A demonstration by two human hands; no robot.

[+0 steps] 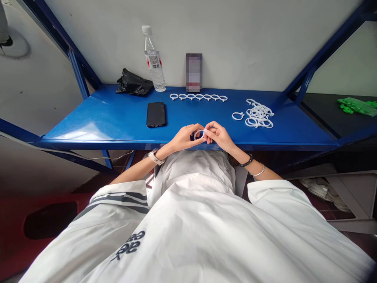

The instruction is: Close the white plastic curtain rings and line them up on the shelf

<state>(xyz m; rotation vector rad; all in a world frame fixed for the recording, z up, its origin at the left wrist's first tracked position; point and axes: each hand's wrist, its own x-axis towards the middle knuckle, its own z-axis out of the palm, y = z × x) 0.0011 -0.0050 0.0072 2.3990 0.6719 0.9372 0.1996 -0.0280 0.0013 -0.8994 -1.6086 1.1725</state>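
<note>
Between my hands, over the front edge of the blue table, is a white plastic curtain ring [195,135]. The fingers of my left hand [187,136] pinch its left side, and my right hand [218,135] grips its right side, where fingertips hide part of it. Farther back, several matching rings [199,97] lie in a straight row, their small eyelets pointing toward me. A single ring [237,116] with its ends apart rests to the right of my hands. Beside it is a loose pile of white rings [259,114].
A black phone [156,114] lies on the blue table [118,118]. Behind it stand a water bottle [154,65] and a crumpled black bag [134,83]. A blurred upright device [194,72] leans on the wall. Blue frame posts [304,84] flank the table; a green bag [357,106] lies far right.
</note>
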